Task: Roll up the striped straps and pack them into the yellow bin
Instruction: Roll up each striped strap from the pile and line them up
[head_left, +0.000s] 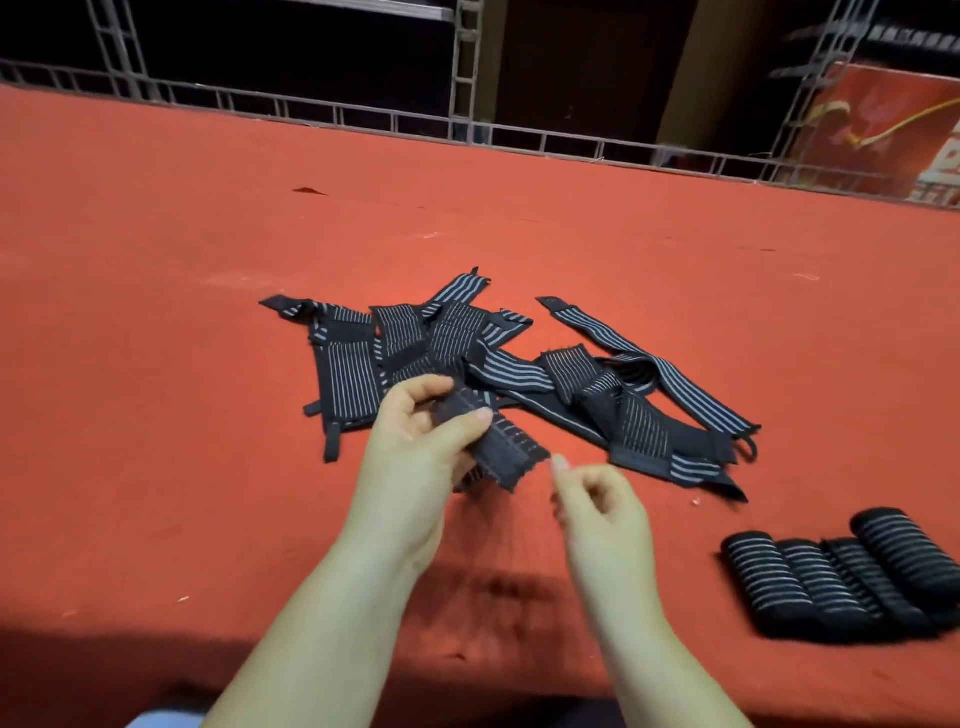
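A loose heap of black straps with grey stripes (519, 364) lies in the middle of the red table. My left hand (421, 447) grips the end of one strap (506, 454) between thumb and fingers, lifted just off the near side of the heap. Just to the right of that strap end is my right hand (597, 509), fingers loosely curled and holding nothing. Several rolled-up straps (841, 582) lie side by side at the right edge. No yellow bin is in view.
Red felt covers the table (208, 260). A metal truss railing (467, 124) runs along the far edge, with dark space behind it. A red printed board (893, 130) stands at the back right.
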